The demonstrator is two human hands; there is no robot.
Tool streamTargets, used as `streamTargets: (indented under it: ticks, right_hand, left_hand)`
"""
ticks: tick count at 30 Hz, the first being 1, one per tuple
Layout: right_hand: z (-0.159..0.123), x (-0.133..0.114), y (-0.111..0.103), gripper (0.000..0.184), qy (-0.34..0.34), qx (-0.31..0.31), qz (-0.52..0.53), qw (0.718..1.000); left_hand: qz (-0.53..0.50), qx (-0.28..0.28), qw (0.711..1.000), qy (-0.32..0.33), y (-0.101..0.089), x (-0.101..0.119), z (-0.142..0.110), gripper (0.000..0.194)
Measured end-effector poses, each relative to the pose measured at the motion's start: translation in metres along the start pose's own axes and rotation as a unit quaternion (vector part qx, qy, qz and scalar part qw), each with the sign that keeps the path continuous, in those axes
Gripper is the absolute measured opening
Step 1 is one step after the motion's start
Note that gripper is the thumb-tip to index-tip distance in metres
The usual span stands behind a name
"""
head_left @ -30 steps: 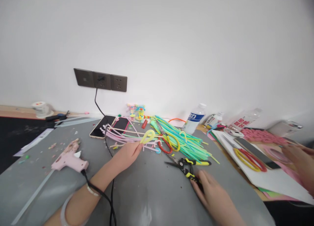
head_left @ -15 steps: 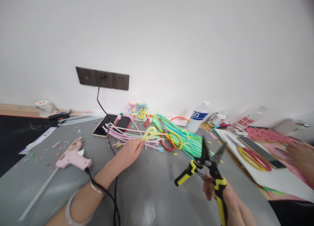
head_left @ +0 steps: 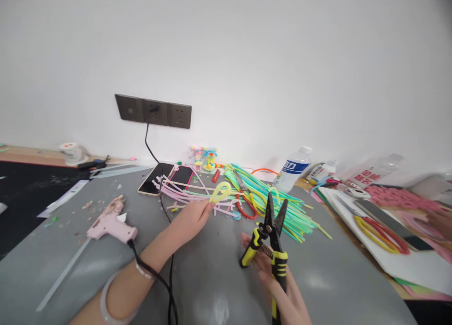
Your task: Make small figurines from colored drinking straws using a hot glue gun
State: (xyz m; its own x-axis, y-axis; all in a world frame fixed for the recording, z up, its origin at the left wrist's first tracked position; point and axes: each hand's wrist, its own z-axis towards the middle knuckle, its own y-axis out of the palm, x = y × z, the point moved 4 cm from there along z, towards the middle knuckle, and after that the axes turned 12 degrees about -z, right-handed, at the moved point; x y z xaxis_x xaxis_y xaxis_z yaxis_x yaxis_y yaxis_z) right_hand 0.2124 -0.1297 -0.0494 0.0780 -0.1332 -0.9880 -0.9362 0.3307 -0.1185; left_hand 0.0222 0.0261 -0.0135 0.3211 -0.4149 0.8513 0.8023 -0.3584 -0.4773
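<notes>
Between the fingertips of my left hand is a yellow pipe cleaner, bent into a loop that points up and to the right. My right hand is wrapped around black-and-yellow wire cutters; their jaws are parted and point upward. Behind my left hand lie lilac pipe cleaners. A larger bundle of green and yellow pipe cleaners spreads beyond the cutters, with red-and-yellow-handled scissors lying on its near side.
A pink hot glue gun lies at left, its black cord crossing near my left forearm. Phones, small pipe-cleaner figures and a water bottle line the back. At right are papers, more scissors and another person's hand.
My right hand has picked the wire cutters up off the table, turned their jaws upward and brought them left. My left hand still holds the yellow loop. The view has shifted slightly.
</notes>
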Motion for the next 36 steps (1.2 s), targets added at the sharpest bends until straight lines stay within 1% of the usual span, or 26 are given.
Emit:
streamTargets:
  ticks: [3, 6, 8, 9, 11, 15, 17, 20, 22, 24, 27, 29, 33, 36]
  right_hand:
    - [-0.001, 0.005, 0.01, 0.057, -0.009, -0.005, 0.01, 1.0]
    - [0.007, 0.007, 0.008, 0.05, -0.014, 0.001, 0.024, 1.0]
    - [0.013, 0.01, 0.008, 0.047, -0.006, -0.023, 0.073, 0.997]
    - [0.016, 0.012, 0.011, 0.048, 0.003, -0.051, 0.105, 0.993]
    - [0.018, 0.017, 0.021, 0.05, 0.035, -0.119, 0.168, 0.978]
    - [0.005, 0.026, 0.054, 0.041, 0.168, -0.239, 0.237, 0.927]
    - [-0.002, 0.029, 0.071, 0.04, 0.21, -0.277, 0.256, 0.902]
    - [-0.004, 0.03, 0.089, 0.043, 0.237, -0.311, 0.273, 0.879]
    - [-0.001, 0.027, 0.096, 0.045, 0.24, -0.329, 0.277, 0.871]
    - [0.004, 0.021, 0.098, 0.044, 0.233, -0.339, 0.278, 0.868]
    - [0.009, 0.007, 0.094, 0.036, 0.204, -0.335, 0.284, 0.875]
    - [0.01, -0.003, 0.088, 0.034, 0.18, -0.33, 0.292, 0.879]
    - [0.007, -0.015, 0.081, 0.041, 0.139, -0.33, 0.297, 0.885]
    - [0.004, -0.019, 0.08, 0.047, 0.132, -0.327, 0.31, 0.883]
  left_hand:
    - [0.015, 0.001, 1.0, 0.001, 0.001, -0.001, 0.0, 0.037]
    - [0.038, 0.007, 0.999, 0.001, 0.0, -0.001, 0.0, 0.037]
    - [0.054, 0.01, 0.998, 0.004, -0.001, -0.001, 0.0, 0.037]
    - [0.063, 0.01, 0.998, 0.006, -0.001, -0.001, 0.0, 0.037]
    - [0.079, 0.01, 0.997, 0.013, -0.002, 0.0, -0.001, 0.037]
    - [0.117, 0.004, 0.993, 0.026, -0.002, 0.0, -0.001, 0.038]
    - [0.137, -0.002, 0.99, 0.031, -0.001, 0.001, -0.001, 0.038]
    - [0.17, -0.009, 0.985, 0.037, -0.001, 0.002, -0.001, 0.038]
    - [0.194, -0.012, 0.98, 0.041, 0.0, 0.003, -0.002, 0.039]
    - [0.217, -0.015, 0.975, 0.043, 0.001, 0.003, -0.002, 0.039]
    - [0.249, -0.02, 0.967, 0.049, 0.003, 0.004, -0.004, 0.036]
    - [0.268, -0.022, 0.962, 0.053, 0.005, 0.004, -0.005, 0.033]
    - [0.299, -0.023, 0.952, 0.061, 0.008, 0.005, -0.007, 0.03]
    - [0.312, -0.019, 0.948, 0.065, 0.009, 0.005, -0.007, 0.028]
